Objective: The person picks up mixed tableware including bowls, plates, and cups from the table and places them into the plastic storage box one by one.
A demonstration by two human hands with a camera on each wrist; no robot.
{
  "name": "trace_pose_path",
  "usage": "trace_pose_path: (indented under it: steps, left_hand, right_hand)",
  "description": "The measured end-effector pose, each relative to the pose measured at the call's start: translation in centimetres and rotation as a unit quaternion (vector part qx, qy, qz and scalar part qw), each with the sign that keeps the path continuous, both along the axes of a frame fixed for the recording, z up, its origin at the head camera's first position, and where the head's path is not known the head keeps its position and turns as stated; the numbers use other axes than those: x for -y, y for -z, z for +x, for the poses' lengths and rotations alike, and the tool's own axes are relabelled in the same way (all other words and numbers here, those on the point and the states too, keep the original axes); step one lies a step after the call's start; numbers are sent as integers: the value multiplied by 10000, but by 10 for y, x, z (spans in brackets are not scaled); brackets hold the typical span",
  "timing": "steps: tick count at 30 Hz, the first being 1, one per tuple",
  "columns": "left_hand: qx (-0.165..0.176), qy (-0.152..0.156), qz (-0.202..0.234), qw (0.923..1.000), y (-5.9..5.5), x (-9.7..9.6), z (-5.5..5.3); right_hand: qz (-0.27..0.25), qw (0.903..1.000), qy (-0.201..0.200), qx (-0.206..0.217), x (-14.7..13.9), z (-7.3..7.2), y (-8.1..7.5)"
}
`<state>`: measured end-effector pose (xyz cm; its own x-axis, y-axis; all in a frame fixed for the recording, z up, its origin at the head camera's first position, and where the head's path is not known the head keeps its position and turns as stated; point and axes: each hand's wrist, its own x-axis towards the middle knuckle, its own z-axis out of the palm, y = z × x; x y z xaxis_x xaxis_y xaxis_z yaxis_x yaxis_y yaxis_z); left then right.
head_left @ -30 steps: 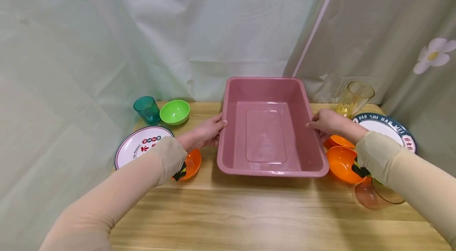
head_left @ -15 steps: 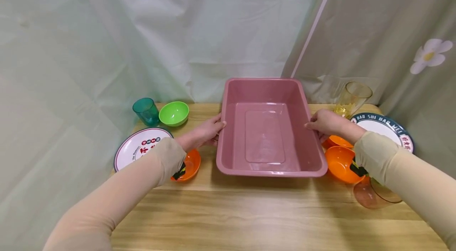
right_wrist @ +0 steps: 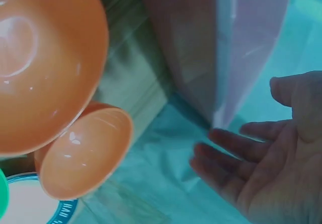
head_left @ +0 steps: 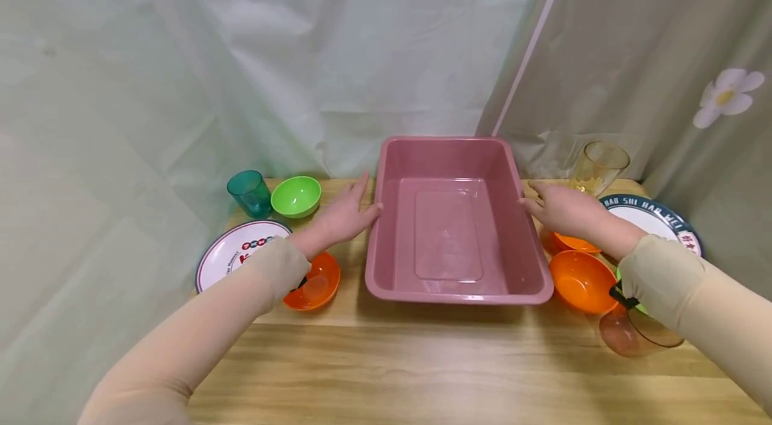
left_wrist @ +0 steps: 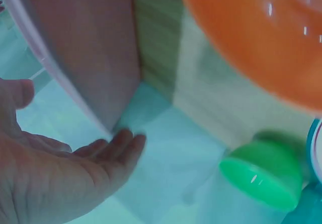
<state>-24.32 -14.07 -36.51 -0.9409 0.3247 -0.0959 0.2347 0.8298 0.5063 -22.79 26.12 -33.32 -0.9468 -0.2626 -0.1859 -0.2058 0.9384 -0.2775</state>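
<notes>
A pink rectangular basin (head_left: 449,237) rests on the wooden table, nothing inside it. By its left rim is my left hand (head_left: 339,216), fingers extended and thumb spread near the edge. On the opposite side, my right hand (head_left: 569,214) has straightened fingers, with the thumb close to the right rim. In the left wrist view the left hand (left_wrist: 65,168) curls around nothing, beside the basin's wall (left_wrist: 95,48). The right wrist view has the right hand (right_wrist: 271,153) loose and apart from the basin wall (right_wrist: 186,38). Whether either thumb touches the rim, I cannot tell.
Left of the basin are a teal cup (head_left: 250,196), a green bowl (head_left: 296,197), a white plate (head_left: 226,254) and an orange bowl (head_left: 319,285). To the right stand orange bowls (head_left: 582,283), a yellowish glass (head_left: 603,167), a rimmed plate (head_left: 642,214) and a reddish clear cup (head_left: 627,331). A curtain (head_left: 422,43) hangs behind.
Both hands have let go of the basin's side rims, and their fingers have straightened outside it. The basin shows no clear shift on the table.
</notes>
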Motion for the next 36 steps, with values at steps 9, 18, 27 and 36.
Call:
trace_pose_path:
  steps: [9, 18, 27, 36]
  left_hand:
    - [-1513, 481, -1521, 9755, -10, 5, 24]
    - [-1892, 691, -1872, 9615, -6, 12, 70]
    - [-1997, 625, -1646, 9639, 15, 11, 96]
    - [-1976, 580, -1599, 9654, 20, 10, 98]
  right_hand:
    - [613, 9862, -528, -1441, 2, 41, -11]
    - [763, 9703, -871, -2123, 2, 92, 7]
    - [568, 9641, -934, -2419, 7, 116, 31]
    - [385, 9708, -943, -2170, 17, 117, 37]
